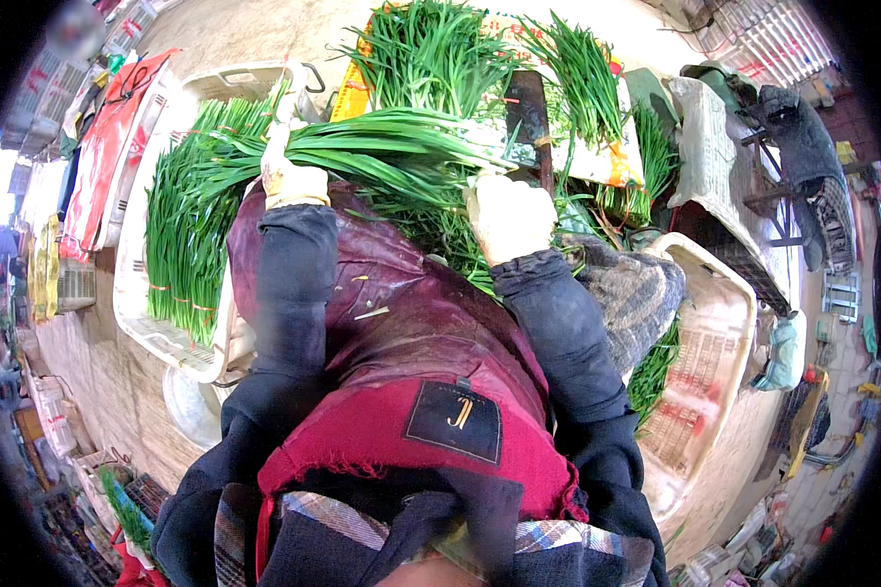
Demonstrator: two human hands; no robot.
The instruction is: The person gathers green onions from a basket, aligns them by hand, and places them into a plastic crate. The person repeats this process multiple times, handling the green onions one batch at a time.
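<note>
A bunch of long green leafy stalks, like garlic chives (382, 143), lies across in front of me. My left hand (286, 172), in a pale glove, is closed around its leafy part at the left. At the pale stem ends on the right is my right hand (512, 213), gloved too; its fingers are turned away, so its grip cannot be made out. Loose greens (426, 235) lie below the bunch, beside my dark red apron (411, 315). Beyond stand a big heap of stalks (433, 62) and a smaller one (584, 81), with a dark flat blade-like tool (530, 117) between them.
A white plastic crate (128, 293) at the left holds banded bunches (191, 242). Another white crate (738, 308) stands at the right, near a patterned cloth (624, 293). A white bucket (191, 407) is at the lower left, a draped bench (727, 169) at the right.
</note>
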